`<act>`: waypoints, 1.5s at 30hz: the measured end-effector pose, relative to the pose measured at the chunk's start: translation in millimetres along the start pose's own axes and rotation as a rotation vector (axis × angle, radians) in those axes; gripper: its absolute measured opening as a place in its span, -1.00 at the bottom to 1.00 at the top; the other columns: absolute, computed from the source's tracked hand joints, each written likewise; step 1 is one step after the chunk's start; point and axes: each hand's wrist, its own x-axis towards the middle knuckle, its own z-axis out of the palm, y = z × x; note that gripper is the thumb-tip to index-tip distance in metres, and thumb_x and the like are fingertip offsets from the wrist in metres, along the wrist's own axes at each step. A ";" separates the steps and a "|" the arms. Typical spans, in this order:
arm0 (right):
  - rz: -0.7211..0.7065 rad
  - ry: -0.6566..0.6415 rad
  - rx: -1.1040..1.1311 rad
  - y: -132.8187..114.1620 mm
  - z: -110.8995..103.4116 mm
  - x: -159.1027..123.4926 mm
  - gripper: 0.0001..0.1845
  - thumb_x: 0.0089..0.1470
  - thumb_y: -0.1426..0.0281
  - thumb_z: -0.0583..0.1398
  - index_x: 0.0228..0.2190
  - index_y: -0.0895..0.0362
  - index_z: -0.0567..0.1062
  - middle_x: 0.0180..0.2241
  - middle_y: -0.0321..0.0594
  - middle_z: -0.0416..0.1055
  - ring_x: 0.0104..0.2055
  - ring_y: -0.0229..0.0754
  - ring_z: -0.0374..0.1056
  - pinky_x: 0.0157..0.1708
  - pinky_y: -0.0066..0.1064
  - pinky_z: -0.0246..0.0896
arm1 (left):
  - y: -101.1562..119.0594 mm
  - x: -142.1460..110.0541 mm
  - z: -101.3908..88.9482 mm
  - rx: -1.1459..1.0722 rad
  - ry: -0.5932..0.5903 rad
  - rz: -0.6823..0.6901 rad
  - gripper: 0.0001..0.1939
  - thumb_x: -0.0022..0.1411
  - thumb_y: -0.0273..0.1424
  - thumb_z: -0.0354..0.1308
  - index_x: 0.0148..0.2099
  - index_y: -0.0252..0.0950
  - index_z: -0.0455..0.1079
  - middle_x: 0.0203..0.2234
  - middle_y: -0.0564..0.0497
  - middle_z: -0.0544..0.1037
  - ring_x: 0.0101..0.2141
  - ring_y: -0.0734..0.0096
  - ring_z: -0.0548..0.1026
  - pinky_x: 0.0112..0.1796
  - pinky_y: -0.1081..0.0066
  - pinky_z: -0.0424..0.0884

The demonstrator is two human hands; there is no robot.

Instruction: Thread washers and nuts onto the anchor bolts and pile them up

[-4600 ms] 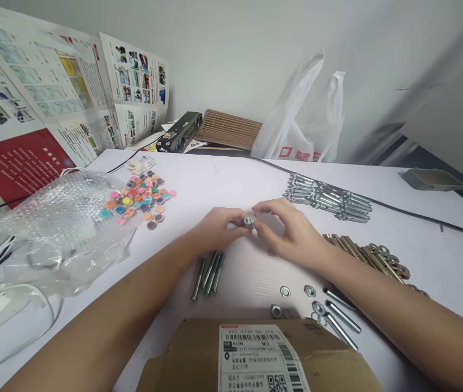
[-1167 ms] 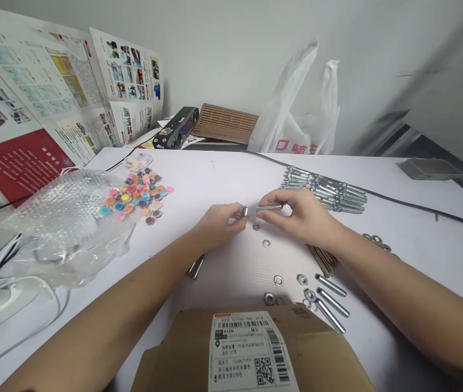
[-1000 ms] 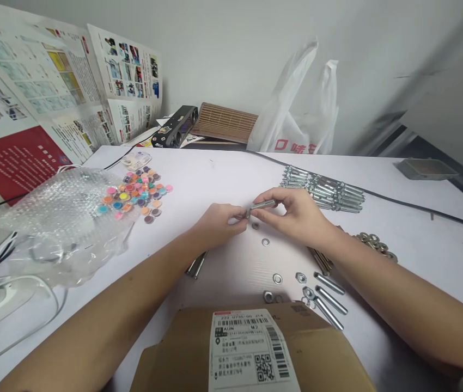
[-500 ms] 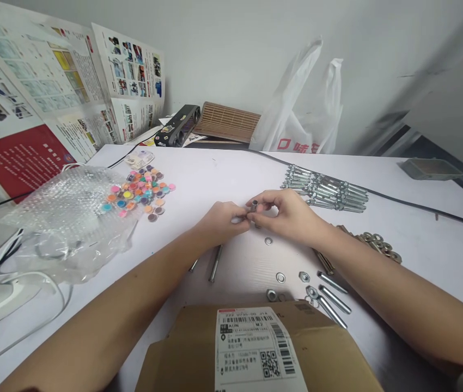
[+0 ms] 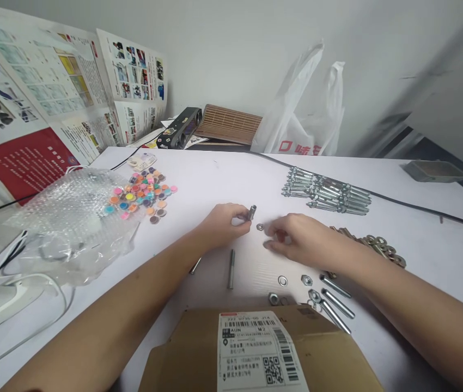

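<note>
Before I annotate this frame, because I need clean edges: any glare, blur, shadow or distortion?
Head view: glints on the bubble wrap; head view: right hand seems slightly blurred; head view: soft shadow below the right forearm; head view: apparent wide-angle stretching toward the edges.

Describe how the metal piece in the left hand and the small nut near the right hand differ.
The metal piece is elongated; the small nut is squat. The left hand holds the metal piece tilted; the small nut lies on the table. Both look silvery.
</note>
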 end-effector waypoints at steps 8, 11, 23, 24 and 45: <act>-0.053 -0.054 0.130 9.1 2.3 5.6 -0.82 0.07 0.30 0.17 -0.48 0.13 0.44 -0.55 -0.27 0.38 -0.54 -0.29 0.17 -0.53 -0.41 0.01 | -1.4 -3.2 0.5 -0.120 0.005 -0.093 -0.62 0.05 -0.43 0.16 -0.03 -0.26 0.43 -0.21 0.02 0.58 -0.17 0.38 0.52 -0.06 0.38 0.40; -0.066 -0.038 0.352 8.3 -1.5 9.2 -0.73 0.09 0.21 0.17 -0.50 0.15 0.44 -0.59 -0.30 0.32 -0.56 -0.32 0.13 -0.55 -0.44 0.04 | -2.5 -2.7 -0.7 -0.202 -0.014 -0.092 -0.61 0.09 -0.36 0.19 0.01 -0.25 0.42 -0.15 0.01 0.57 -0.13 0.38 0.51 -0.02 0.38 0.39; 0.029 0.150 0.819 -3.9 1.1 33.0 -0.66 0.01 0.13 0.26 -0.47 0.18 0.50 -0.56 -0.29 0.33 -0.55 -0.34 0.11 -0.52 -0.44 0.03 | -0.6 -1.2 -5.6 -0.225 -0.052 -0.047 -0.76 0.19 -0.28 0.18 -0.14 -0.27 0.53 -0.28 0.06 0.60 -0.24 0.43 0.51 -0.15 0.44 0.35; 0.041 0.151 0.810 -4.6 1.5 32.9 -0.65 0.01 0.11 0.26 -0.46 0.19 0.50 -0.55 -0.28 0.34 -0.54 -0.34 0.12 -0.52 -0.44 0.04 | -0.6 -1.0 -5.6 -0.227 -0.053 -0.047 -0.76 0.19 -0.28 0.18 -0.14 -0.27 0.53 -0.28 0.05 0.60 -0.24 0.43 0.51 -0.15 0.44 0.35; -0.145 -0.240 0.028 9.7 -11.2 -42.7 -0.88 0.02 0.43 0.19 -0.53 0.11 0.45 -0.57 -0.27 0.35 -0.54 -0.26 0.25 -0.52 -0.41 0.01 | -1.9 -0.1 -6.5 -0.156 -0.055 -0.074 -0.80 0.20 -0.28 0.14 -0.20 -0.27 0.50 -0.27 0.05 0.59 -0.22 0.41 0.50 -0.14 0.43 0.34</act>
